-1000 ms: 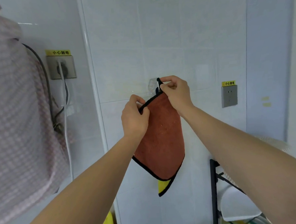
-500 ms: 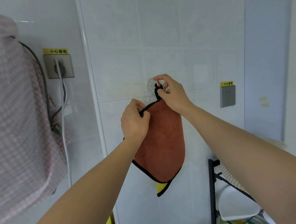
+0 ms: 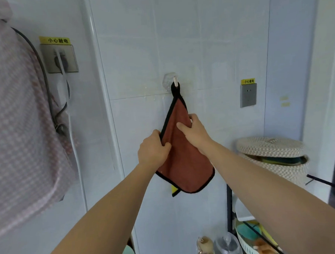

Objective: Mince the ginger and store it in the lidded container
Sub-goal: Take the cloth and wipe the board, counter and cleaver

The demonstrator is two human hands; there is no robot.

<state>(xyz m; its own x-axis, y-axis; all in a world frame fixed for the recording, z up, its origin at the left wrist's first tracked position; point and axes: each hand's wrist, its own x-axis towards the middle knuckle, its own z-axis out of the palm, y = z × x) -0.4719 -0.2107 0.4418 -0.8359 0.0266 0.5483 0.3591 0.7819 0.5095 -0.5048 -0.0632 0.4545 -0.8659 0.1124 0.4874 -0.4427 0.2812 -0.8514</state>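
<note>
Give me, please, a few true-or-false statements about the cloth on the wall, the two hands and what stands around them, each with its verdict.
1. The brown cloth hangs by its black loop from the wall hook. True.
2. The left hand is clear of the cloth. False: it grips the cloth's left edge.
3. The right hand holds the cloth's right side. True.
4. The woven basket stands left of the cloth. False: it stands to the right.
5. A white cable is plugged into the left wall socket. True.
</note>
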